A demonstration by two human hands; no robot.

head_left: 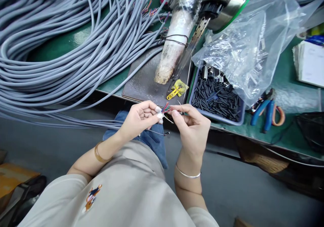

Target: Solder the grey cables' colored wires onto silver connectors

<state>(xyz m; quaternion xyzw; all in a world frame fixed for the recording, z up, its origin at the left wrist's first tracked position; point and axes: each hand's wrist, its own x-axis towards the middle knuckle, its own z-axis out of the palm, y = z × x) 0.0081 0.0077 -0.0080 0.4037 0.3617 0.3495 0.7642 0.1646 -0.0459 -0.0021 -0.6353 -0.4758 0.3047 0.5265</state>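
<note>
Just in front of the bench edge, my left hand [143,117] is closed, thumb and fingers pinching the end of a grey cable. Thin coloured wires [165,108], among them red, purple and white ones, fan out of that end. My right hand [192,125] pinches the tips of some of these wires between thumb and forefinger; exactly which ones is hidden by the fingers. Below the hands, another grey cable end [160,133] hangs above my lap. A large bundle of grey cables [76,56] with stripped, coloured ends lies across the bench on the left.
Ahead stand a white wrapped tube [174,44] and a dark board [141,76] with a yellow clip [173,92]. To the right are a blue bin [243,114] of short black tubes, a clear plastic bag [243,51], blue-handled pliers [268,115], orange-handled scissors [280,116] and a paper stack [310,63].
</note>
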